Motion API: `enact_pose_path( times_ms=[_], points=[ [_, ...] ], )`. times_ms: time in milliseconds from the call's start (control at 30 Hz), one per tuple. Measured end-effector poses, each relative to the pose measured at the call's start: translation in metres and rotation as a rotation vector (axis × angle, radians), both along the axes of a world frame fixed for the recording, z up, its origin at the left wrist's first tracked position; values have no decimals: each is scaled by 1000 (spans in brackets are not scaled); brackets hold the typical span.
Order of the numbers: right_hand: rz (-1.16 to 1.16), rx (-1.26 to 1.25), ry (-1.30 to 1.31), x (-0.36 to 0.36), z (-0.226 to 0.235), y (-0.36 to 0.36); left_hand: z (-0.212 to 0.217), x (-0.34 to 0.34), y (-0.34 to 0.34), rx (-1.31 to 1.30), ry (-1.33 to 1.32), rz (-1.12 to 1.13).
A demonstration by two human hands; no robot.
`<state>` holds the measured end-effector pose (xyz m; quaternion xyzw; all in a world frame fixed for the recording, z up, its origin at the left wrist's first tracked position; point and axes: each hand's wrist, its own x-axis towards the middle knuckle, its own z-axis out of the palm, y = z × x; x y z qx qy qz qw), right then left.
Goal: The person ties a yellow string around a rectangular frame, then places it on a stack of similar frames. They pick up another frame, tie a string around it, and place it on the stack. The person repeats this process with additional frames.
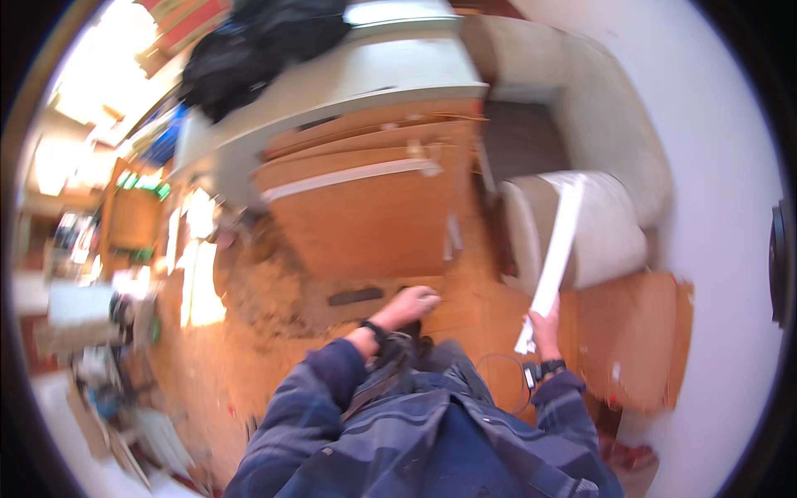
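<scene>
A long white flat strip [558, 245] is gripped near its lower end by my right hand [545, 328]. It slants up and away, its far end over the beige armrest [610, 228] of a sofa. My left hand [408, 307] is in front of my body with its fingers curled in, and nothing shows in it. Beyond that hand, a large brown cardboard box or stack of sheets [365, 224] leans against a white table. Across its upper part runs a white band [357, 178]. A dark flat bar [355, 296] lies on the floor left of my left hand.
The white table [398, 66] holds a black plastic bag [257, 54]. A flattened cardboard piece [635, 332] lies at right, by the white wall [714, 249]. Dirt or debris [270, 290] covers part of the wooden floor. Clutter and a wooden chair [133, 216] stand at left.
</scene>
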<state>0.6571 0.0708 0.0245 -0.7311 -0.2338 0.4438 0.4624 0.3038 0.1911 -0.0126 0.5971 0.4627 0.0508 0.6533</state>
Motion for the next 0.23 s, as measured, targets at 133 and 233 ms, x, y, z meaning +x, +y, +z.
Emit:
enact_pose_path(
  times_ms=[133, 233],
  points=[
    [-57, -72, -307, 78, -35, -4, -50, -52, 33, -10, 105, 120],
    [-32, -329, -501, 124, -40, 3, -100, -81, 52, 65, 229, 51]
  ],
)
